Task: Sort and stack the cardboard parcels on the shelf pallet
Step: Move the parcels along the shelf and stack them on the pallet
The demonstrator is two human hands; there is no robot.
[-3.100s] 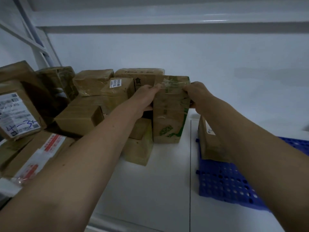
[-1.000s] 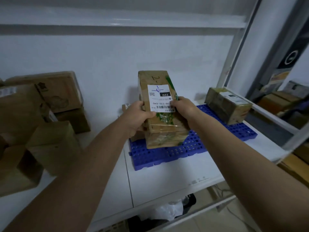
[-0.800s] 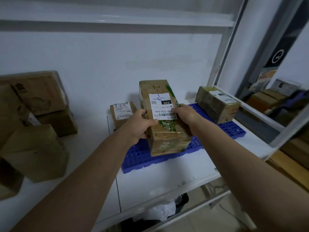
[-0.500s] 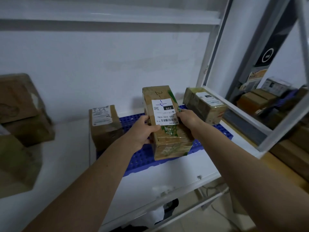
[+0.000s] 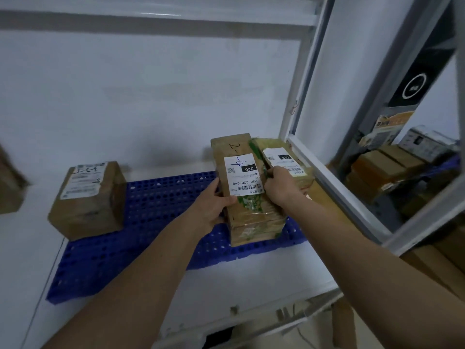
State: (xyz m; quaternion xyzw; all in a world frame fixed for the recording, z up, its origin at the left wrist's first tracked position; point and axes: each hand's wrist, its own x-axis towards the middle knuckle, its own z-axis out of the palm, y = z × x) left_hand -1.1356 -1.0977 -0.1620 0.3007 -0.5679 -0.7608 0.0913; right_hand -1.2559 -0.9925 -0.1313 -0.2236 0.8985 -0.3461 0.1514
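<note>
Since half a second ago the long parcel (image 5: 245, 190) has travelled rightward with me and now sits on the right end of the blue pallet (image 5: 161, 205), its far side pressed up against the labelled parcel (image 5: 284, 159) in the corner by the shelf post (image 5: 302, 79). Both hands are clamped on it: my left hand (image 5: 214, 207) wraps the near left edge with the thumb over the top by the white label, and my right hand (image 5: 278, 187) squeezes into the narrow gap between the two boxes.

To finish this placement well, I judge I should push the parcel flush against its neighbour while keeping its long edge parallel to the pallet's front, so the row stays square. My right fingers are the awkward part (they sit exactly where the boxes want to meet), so I want to slide them out upward and let the left hand do the last nudge sideways. The near end appears to sit right at the pallet's front rim, so I would ease it back towards the wall if it overhangs. The label faces up and should stay readable.

Well apart on the left end of the pallet stands a squat parcel (image 5: 88, 197), leaving a broad bare stretch between for the next boxes.
</note>
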